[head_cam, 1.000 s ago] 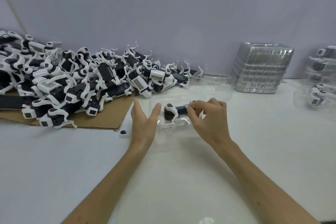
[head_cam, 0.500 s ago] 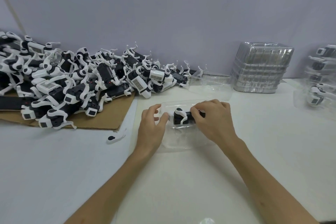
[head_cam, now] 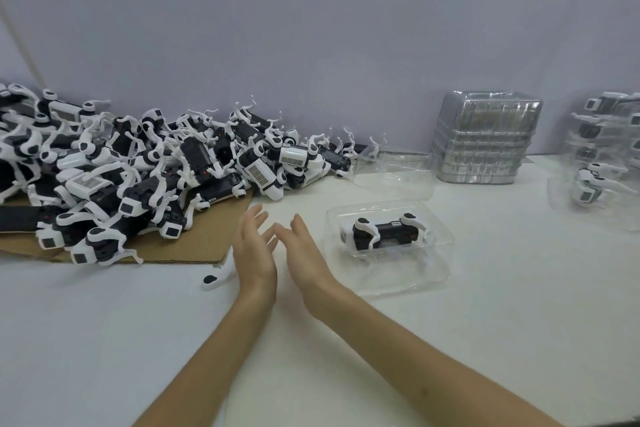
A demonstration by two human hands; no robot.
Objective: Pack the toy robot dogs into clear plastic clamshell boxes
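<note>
The left hand [head_cam: 254, 253] and the right hand [head_cam: 306, 253] hover side by side over the desk [head_cam: 519, 305], palms turned roughly toward each other. Neither holds anything. The left fingers [head_cam: 255, 218] are straight and slightly spread, and the right fingers [head_cam: 299, 227] are straight and close together. The 2 sets of fingertips are near each other, but whether they touch cannot be told.

Just to the right of the right hand, apart from it, lies 1 clear clamshell box [head_cam: 415, 277]. In its far half 1 black-and-white toy robot dog [head_cam: 384, 230] lies on its side, lengthwise from left to right. The near half of the box lies flat toward the person.

At the left a large pile of toy robot dogs [head_cam: 138, 170] sits heaped on a sheet of brown cardboard [head_cam: 194, 246] against the pale wall [head_cam: 311, 28]. A small loose white-and-black part [head_cam: 216, 277] lies on the desk just left of the left wrist.

Behind the box, another clear clamshell [head_cam: 394, 173] rests beside the edge of the pile. Further right stands a stack of clear clamshell boxes [head_cam: 485, 139], and at the far right edge are clamshells with dogs inside [head_cam: 602, 156], piled on one another.
</note>
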